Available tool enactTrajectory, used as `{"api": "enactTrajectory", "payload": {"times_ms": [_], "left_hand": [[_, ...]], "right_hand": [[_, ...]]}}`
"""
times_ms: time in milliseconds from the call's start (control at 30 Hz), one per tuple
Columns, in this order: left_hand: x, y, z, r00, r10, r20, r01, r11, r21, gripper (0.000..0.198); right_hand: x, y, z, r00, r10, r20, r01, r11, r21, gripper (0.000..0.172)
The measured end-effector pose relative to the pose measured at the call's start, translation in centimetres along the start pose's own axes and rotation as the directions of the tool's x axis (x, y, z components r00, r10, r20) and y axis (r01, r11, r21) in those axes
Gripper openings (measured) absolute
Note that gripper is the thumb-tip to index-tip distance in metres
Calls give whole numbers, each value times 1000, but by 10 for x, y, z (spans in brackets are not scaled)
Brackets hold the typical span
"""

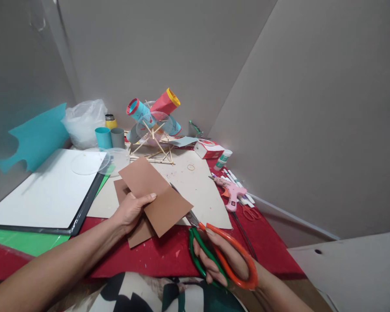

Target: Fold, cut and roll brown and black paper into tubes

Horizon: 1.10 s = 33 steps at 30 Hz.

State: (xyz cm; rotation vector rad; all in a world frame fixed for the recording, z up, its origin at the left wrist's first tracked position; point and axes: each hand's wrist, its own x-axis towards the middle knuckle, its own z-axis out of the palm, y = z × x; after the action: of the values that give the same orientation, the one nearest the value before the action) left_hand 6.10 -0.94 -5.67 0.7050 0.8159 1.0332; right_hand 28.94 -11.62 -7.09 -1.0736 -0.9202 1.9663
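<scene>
My left hand (134, 211) grips brown paper (156, 190) in overlapping pieces, its thumb lying on the top sheet. A lower brown piece (139, 234) shows beneath it. My right hand (219, 255) has its fingers through the large scissors (237, 251), which have one orange and one green handle. The handles are spread apart. One blade shows past the right edge of the paper; the paper hides part of the blades, so I cannot tell whether they touch it.
A stick frame (152, 141) with coloured paper tubes stands at the back on a beige board (204, 182). Right lie a pink glue gun (232, 190), white sticks and red-handled scissors (251, 213). Left are a white sheet (48, 195), clear discs and paper cups. Walls enclose the table.
</scene>
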Motion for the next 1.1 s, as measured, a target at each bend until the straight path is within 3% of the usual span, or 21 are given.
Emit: {"api": "enactTrajectory", "payload": {"times_ms": [500, 833, 1100], "left_hand": [[-1, 9, 1, 995, -100, 20, 101, 994, -33, 35], [-4, 10, 4, 989, -137, 62, 140, 989, -41, 36], [-6, 8, 4, 986, -146, 79, 152, 986, -75, 36]], "right_hand": [[-11, -7, -9, 985, 43, 166, -58, 995, 86, 64], [-7, -30, -5, 991, 79, 106, -75, 996, -39, 62], [4, -24, 6, 998, -13, 62, 18, 997, -77, 57]]}}
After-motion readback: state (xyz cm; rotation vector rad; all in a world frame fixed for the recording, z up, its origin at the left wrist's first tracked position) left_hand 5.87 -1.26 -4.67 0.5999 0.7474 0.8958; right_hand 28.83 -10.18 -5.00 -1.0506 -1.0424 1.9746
